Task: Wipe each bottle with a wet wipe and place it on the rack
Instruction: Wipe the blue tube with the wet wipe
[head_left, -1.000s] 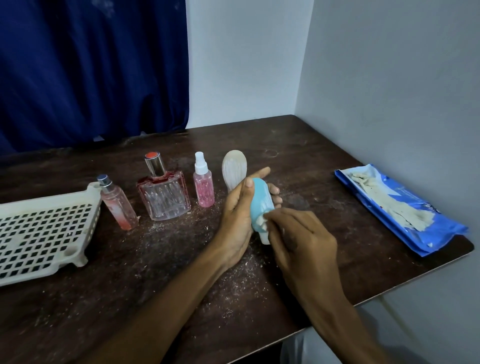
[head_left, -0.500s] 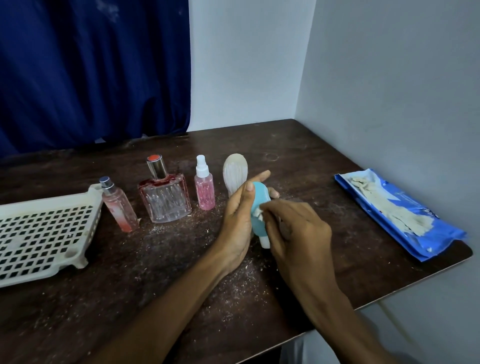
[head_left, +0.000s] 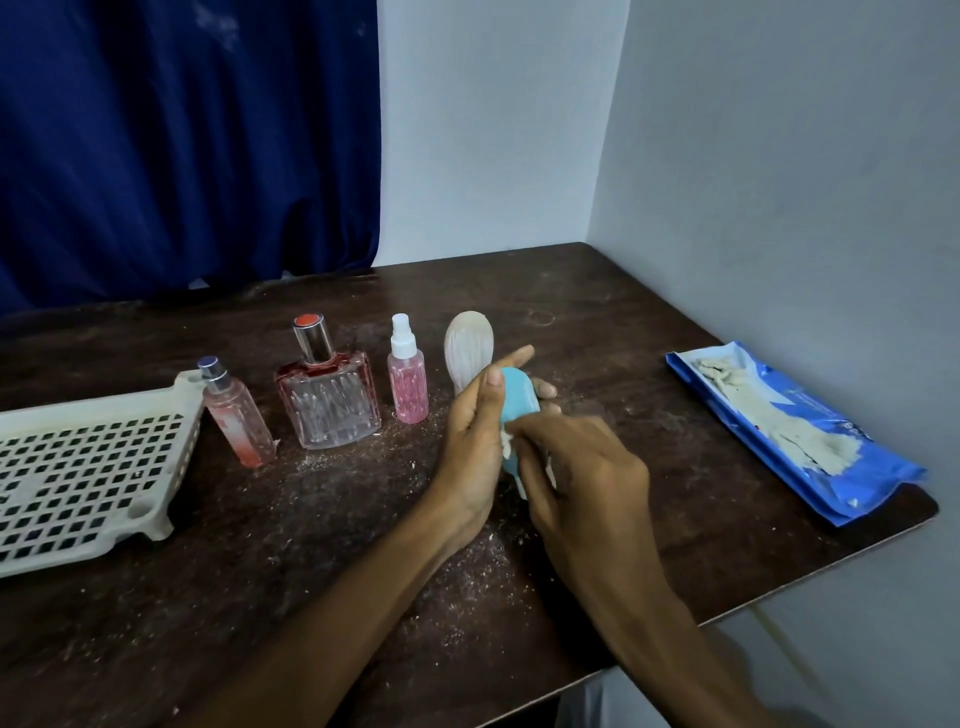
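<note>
My left hand grips a small light-blue bottle at the table's middle, thumb on its near face and fingers behind it. My right hand pinches a white wet wipe against the bottle's lower part and hides much of it. A cream ribbed bottle stands just behind. To the left stand a pink spray bottle, a square glass perfume bottle with a red-topped cap, and a slim pink bottle. The white perforated rack lies at far left.
A blue wet-wipe pack lies open near the table's right edge, beside the grey wall. White dust and crumbs are scattered over the dark wooden table. A dark blue curtain hangs behind.
My right hand has slid the wipe a little along the blue bottle's lower part. The left hand keeps its grip and the other bottles have not moved.
</note>
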